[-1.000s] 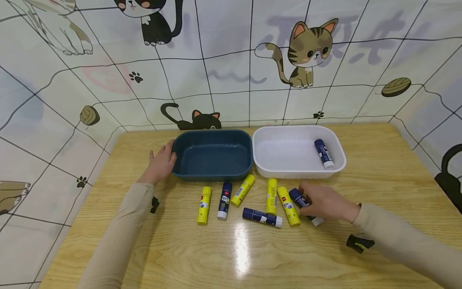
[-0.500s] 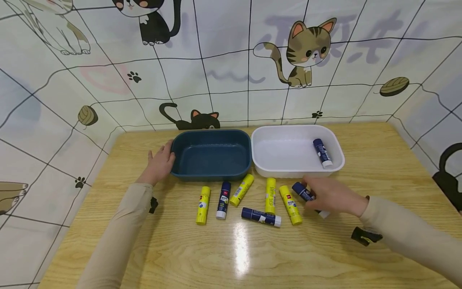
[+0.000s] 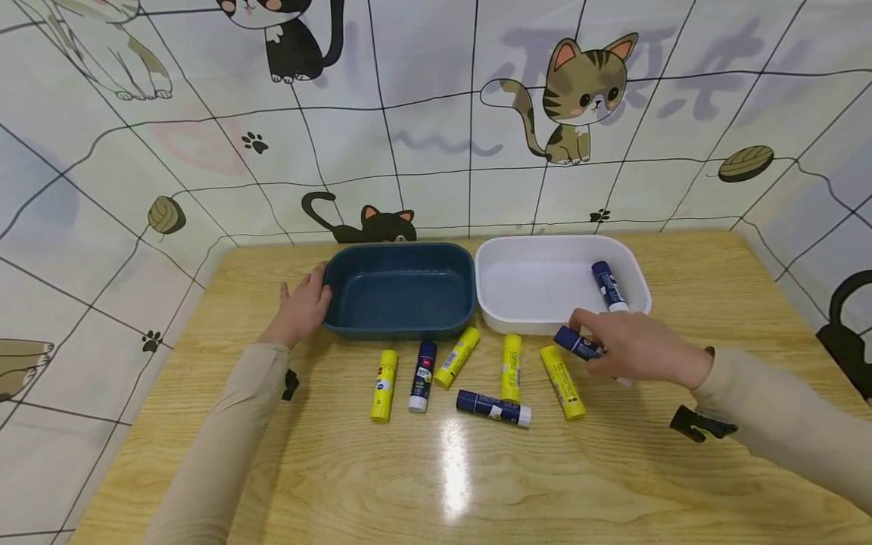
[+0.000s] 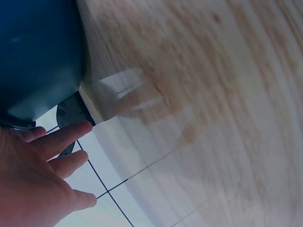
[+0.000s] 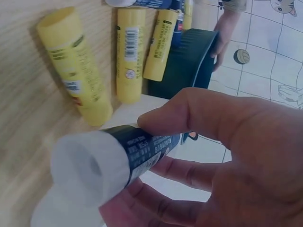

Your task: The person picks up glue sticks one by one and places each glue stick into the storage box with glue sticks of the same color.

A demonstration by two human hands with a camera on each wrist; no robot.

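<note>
The held navy glue stick point(image 3: 576, 342), a smooth plastic cylinder with a white end, is tilted just in front of the white tray point(image 3: 534, 278), pinched between the thumb and fingers of the right hand point(image 3: 633, 348). Farther left before the white tray, a crosswise navy stick point(image 3: 492, 409) lies on its side, meeting the end of 1 of 4 yellow sticks point(image 3: 511, 369), all slick, round tubes with printed labels. Another navy stick point(image 3: 421, 378) lies out to the white tray's front left.

The white tray is glossy, with rounded corners; 1 more navy stick point(image 3: 606, 283) leans along its right end. Touching its left side stands a dark teal tray point(image 3: 398, 294) of similar shape. At the end away from the white tray, the left hand point(image 3: 300, 309) rests against the teal wall, fingers spread.

The bench point(image 3: 327, 477) is pale, streaked wood grain with a bright glare. Behind the white tray rises a white backdrop point(image 3: 422, 83) with black grid lines, cartoon cats point(image 3: 587, 98) and yarn balls point(image 3: 745, 164).
</note>
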